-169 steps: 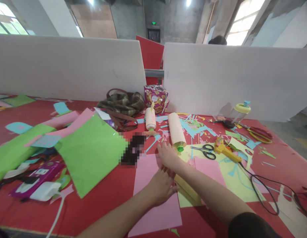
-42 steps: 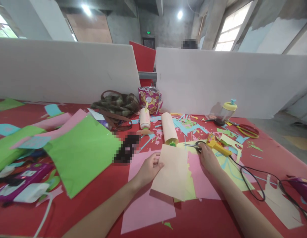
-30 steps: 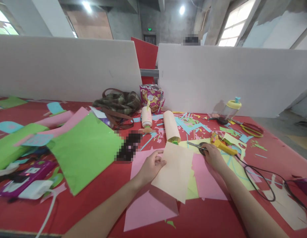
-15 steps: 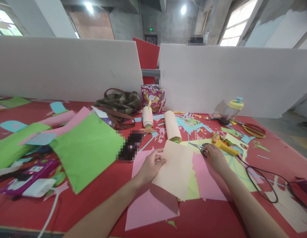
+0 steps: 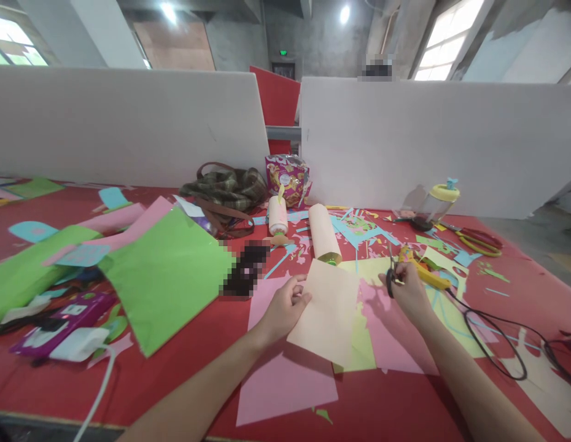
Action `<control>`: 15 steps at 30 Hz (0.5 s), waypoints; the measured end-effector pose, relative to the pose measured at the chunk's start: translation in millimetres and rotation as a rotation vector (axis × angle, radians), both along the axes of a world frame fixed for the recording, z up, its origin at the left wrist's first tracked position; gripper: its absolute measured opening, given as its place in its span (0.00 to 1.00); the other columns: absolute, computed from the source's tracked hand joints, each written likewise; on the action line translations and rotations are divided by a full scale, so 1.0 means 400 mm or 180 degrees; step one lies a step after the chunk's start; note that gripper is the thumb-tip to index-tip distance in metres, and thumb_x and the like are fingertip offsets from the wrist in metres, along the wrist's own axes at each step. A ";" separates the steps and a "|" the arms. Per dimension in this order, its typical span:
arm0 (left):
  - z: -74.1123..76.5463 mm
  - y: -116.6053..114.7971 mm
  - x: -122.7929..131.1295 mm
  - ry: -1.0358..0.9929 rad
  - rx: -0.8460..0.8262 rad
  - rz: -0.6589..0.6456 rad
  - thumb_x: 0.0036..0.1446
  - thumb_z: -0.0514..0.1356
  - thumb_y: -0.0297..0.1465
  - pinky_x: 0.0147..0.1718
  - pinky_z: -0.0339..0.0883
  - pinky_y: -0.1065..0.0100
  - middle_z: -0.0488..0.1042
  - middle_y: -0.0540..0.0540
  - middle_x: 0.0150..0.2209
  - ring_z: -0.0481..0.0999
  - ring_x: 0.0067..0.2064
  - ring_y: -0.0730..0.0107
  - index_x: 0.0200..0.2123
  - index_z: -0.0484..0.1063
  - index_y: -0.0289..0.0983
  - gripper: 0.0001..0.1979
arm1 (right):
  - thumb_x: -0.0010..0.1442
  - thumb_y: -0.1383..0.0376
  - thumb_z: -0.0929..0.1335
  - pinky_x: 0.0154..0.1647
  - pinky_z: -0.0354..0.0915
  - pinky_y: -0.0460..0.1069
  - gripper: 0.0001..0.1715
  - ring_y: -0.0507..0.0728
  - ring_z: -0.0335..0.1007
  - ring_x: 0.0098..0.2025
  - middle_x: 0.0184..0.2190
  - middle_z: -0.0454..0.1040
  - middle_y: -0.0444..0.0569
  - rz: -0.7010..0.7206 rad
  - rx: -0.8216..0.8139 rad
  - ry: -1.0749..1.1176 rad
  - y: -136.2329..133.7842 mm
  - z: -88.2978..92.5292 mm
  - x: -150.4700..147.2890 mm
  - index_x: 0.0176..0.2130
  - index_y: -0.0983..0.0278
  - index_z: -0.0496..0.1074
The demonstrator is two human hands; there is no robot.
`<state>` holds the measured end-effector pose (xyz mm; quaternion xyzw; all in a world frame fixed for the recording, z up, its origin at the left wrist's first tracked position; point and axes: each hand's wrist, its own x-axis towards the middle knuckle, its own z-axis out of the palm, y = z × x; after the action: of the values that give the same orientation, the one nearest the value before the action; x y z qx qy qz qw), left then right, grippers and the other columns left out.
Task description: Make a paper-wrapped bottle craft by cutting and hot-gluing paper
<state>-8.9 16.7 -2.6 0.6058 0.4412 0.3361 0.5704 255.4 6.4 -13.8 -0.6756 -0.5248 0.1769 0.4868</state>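
My left hand (image 5: pixel 282 307) pinches the left edge of a peach paper sheet (image 5: pixel 329 310) and holds it tilted above the table. Under it lie a pink sheet (image 5: pixel 285 374), a yellow sheet (image 5: pixel 359 344) and another pink sheet (image 5: pixel 393 331). My right hand (image 5: pixel 405 291) is closed round the black handles of a pair of scissors (image 5: pixel 390 270), whose blades point up and away, lifted off the table. A peach paper roll with a green cap (image 5: pixel 323 233) lies just beyond the sheet.
A yellow glue gun (image 5: pixel 421 270) with a black cable (image 5: pixel 492 344) lies right of my right hand. Green sheets (image 5: pixel 170 276), a purple box (image 5: pixel 64 319), a plaid bag (image 5: pixel 225 190), a snack packet (image 5: pixel 288 175), red scissors (image 5: pixel 479 239) and paper scraps cover the red table (image 5: pixel 396 411). White partitions (image 5: pixel 129 123) stand behind.
My right hand reached to the scissors on the table, gripped the handles and lifted them, blades now pointing up. My left hand picked up the peach sheet and keeps holding it.
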 end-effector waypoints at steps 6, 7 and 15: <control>-0.004 -0.019 0.011 0.0062 0.0016 -0.0152 0.48 0.55 0.34 0.30 0.63 0.68 0.72 0.46 0.28 0.71 0.31 0.66 0.44 0.64 0.34 0.19 | 0.40 0.57 0.71 0.26 0.61 0.47 0.24 0.51 0.64 0.27 0.25 0.63 0.39 0.0921 -0.0235 0.1178 -0.031 0.016 -0.081 0.28 0.59 0.52; -0.003 -0.022 0.012 0.0053 0.0012 -0.0163 0.47 0.55 0.34 0.30 0.63 0.68 0.72 0.46 0.28 0.71 0.31 0.66 0.44 0.65 0.34 0.19 | 0.40 0.59 0.71 0.26 0.61 0.46 0.24 0.51 0.64 0.27 0.26 0.63 0.39 0.1064 -0.0296 0.1319 -0.034 0.017 -0.087 0.29 0.59 0.53; 0.001 -0.019 0.010 0.0054 -0.0219 -0.0143 0.48 0.56 0.35 0.28 0.63 0.70 0.72 0.47 0.27 0.70 0.30 0.68 0.42 0.64 0.34 0.18 | 0.43 0.63 0.70 0.22 0.58 0.44 0.19 0.49 0.59 0.24 0.26 0.62 0.41 0.1199 -0.0211 0.1434 -0.035 0.015 -0.084 0.28 0.60 0.54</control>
<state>-5.0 9.2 -2.3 0.5985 0.4435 0.3028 0.5945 221.7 -7.6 -7.6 -0.5256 -0.5136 0.4266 0.5273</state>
